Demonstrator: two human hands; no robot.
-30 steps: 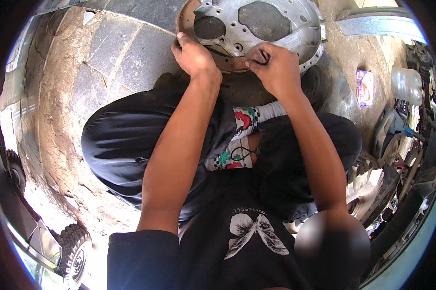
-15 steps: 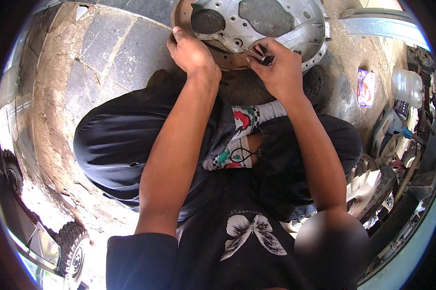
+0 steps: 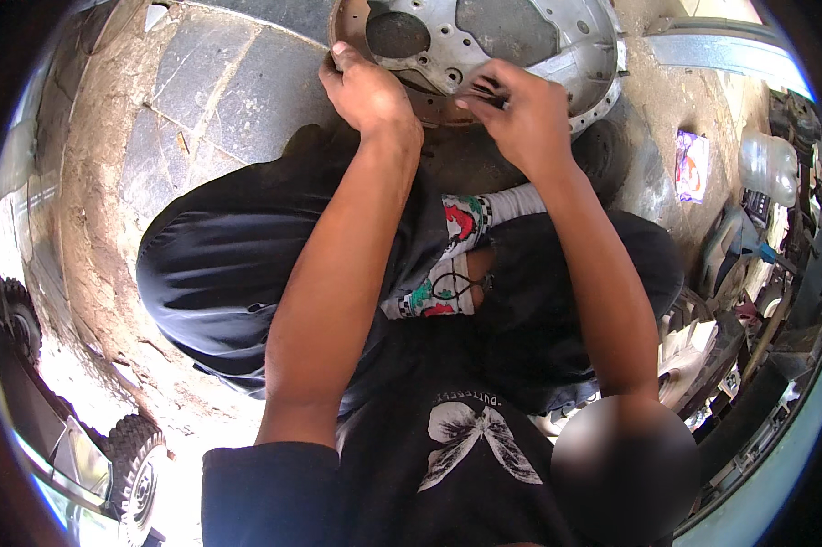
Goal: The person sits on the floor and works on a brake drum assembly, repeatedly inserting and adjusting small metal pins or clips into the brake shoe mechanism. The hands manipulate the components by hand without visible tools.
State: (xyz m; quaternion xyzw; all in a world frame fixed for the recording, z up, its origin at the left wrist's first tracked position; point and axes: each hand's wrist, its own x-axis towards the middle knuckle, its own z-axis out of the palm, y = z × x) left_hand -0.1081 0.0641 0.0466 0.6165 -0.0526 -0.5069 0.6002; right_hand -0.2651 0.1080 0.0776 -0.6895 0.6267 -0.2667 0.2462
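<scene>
A round grey metal bell housing (image 3: 579, 66) with large openings and bolt holes lies at the top of the view, in front of my crossed legs. My left hand (image 3: 371, 98) is closed over its near left rim, thumb on top and fingers mostly hidden. At the near edge, my right hand (image 3: 531, 114) pinches a small folded piece (image 3: 489, 89) that looks like sandpaper, against the brownish inner side of the rim. Motion blurs the fingertips, and the folded piece is only partly seen.
Grey stone tiles (image 3: 224, 87) pave the floor at the left. To the right lie a purple wrapper (image 3: 692, 166), a clear plastic bottle (image 3: 768, 166), a curved metal strip (image 3: 721, 52) and piled parts. A knobby tyre (image 3: 137, 469) stands at the lower left.
My right hand has shifted slightly left and up along the rim with the folded piece. The housing sits a little farther right and up in view; my left hand stays on it.
</scene>
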